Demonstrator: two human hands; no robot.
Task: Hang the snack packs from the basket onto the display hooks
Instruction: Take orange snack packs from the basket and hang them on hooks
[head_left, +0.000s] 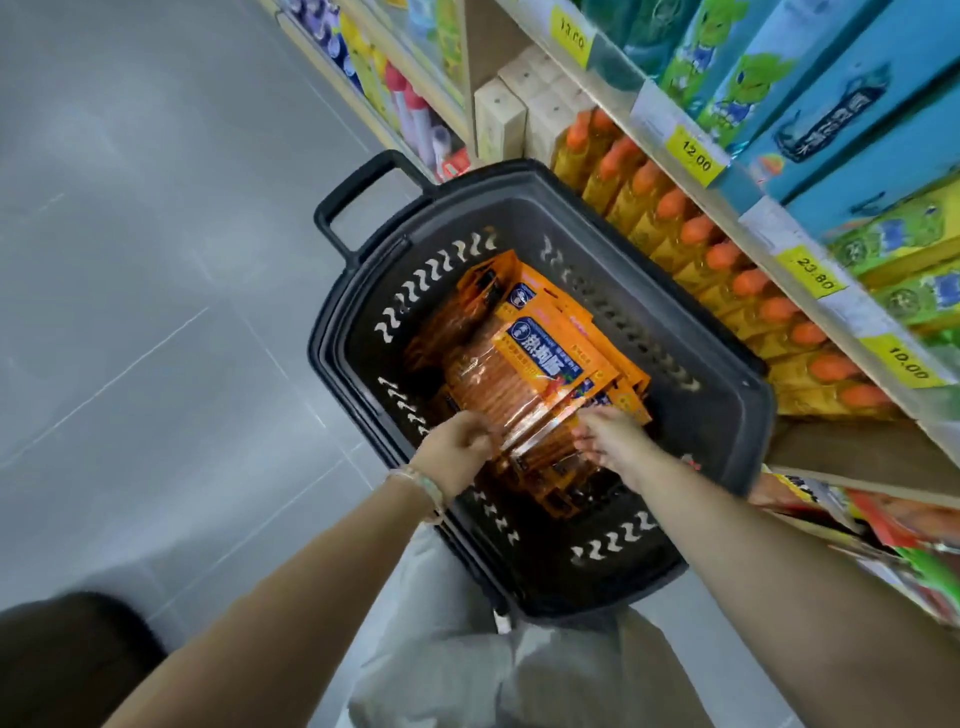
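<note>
Many orange glossy snack packs (540, 374) are lying piled in the black plastic basket (727, 467), just in front of the hands. The left hand (457, 447) and the right hand (610, 439) are curling their fingers around the near end of the top bundle, one on each side. No hooks are showing; I judge the hanging is only beginning.

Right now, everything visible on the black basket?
The basket is black plastic, rectangular with rounded corners, wavy slots cut in its walls and a loop handle at the far end. It sits upright on the grey floor beside the shelving, holding orange snack packs gripped by the left hand and right hand.
</note>
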